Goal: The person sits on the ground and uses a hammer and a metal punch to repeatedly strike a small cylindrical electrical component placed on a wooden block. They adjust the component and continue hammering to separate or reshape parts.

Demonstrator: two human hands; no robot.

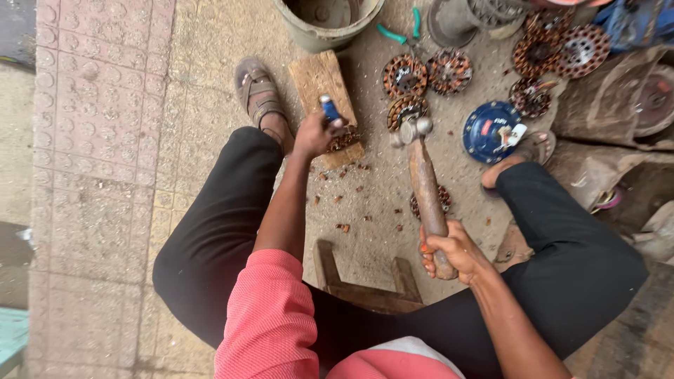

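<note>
My left hand (314,135) grips a blue-handled chisel-like tool (330,110), its tip set on a copper-wound motor stator (345,138) that rests on a wooden block (319,78). My right hand (453,251) holds the wooden handle of a ball-peen hammer (423,179). The hammer's steel head (412,130) is raised just right of the block. Copper scraps (342,194) lie scattered on the ground between my knees.
Several wound stators (427,72) lie on the dirt at upper right, with a blue round motor cover (491,130) and green-handled pliers (399,31). A grey bucket (324,20) stands beyond the block. I sit on a low wooden stool (365,286); tiled paving (98,140) runs left.
</note>
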